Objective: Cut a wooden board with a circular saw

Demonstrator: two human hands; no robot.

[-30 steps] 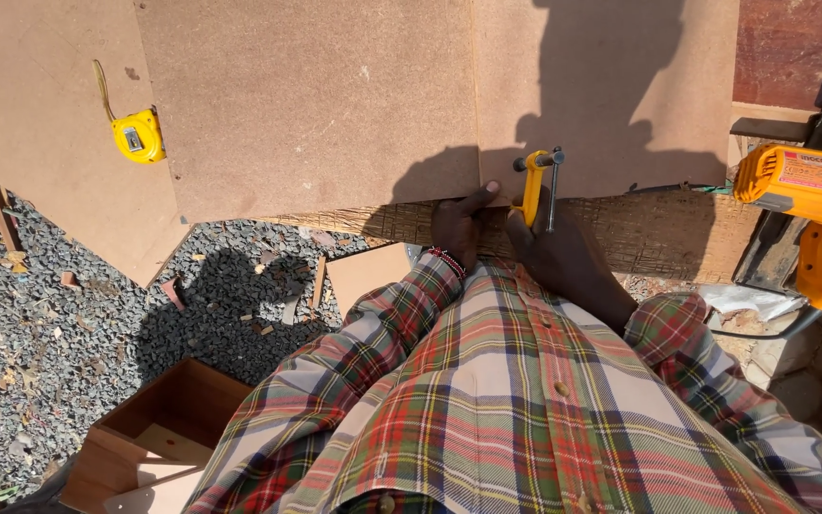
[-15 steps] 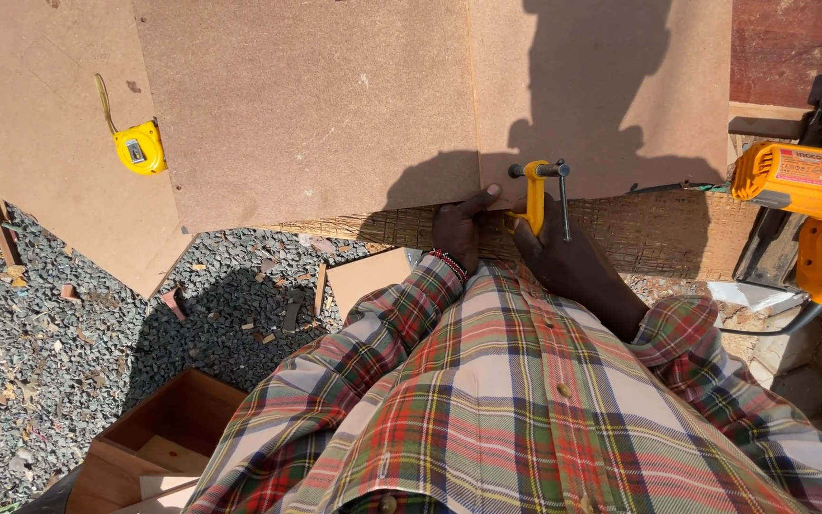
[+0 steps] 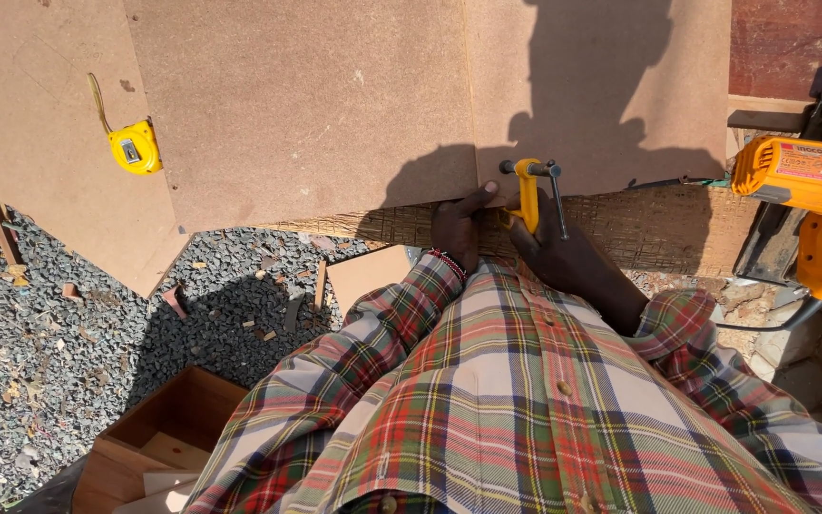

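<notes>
A yellow screw clamp point(image 3: 528, 193) sits over the near edge of a brown fibreboard sheet point(image 3: 335, 95) lying on a rough bench. My right hand point(image 3: 563, 252) is closed around the clamp's lower part, below the board edge. My left hand point(image 3: 457, 224) grips the board's near edge just left of the clamp, thumb on top. My plaid shirt fills the lower frame and hides the forearms.
A yellow tape measure point(image 3: 135, 148) lies on a second board at the left. A yellow power tool point(image 3: 811, 181) rests at the right edge. Grey gravel point(image 3: 49, 352) covers the ground at the left, with board offcuts and a wooden box point(image 3: 159, 447) below.
The clamp's screw bar has turned a little and the clamp sits slightly higher on the board edge. Both hands stay at the edge.
</notes>
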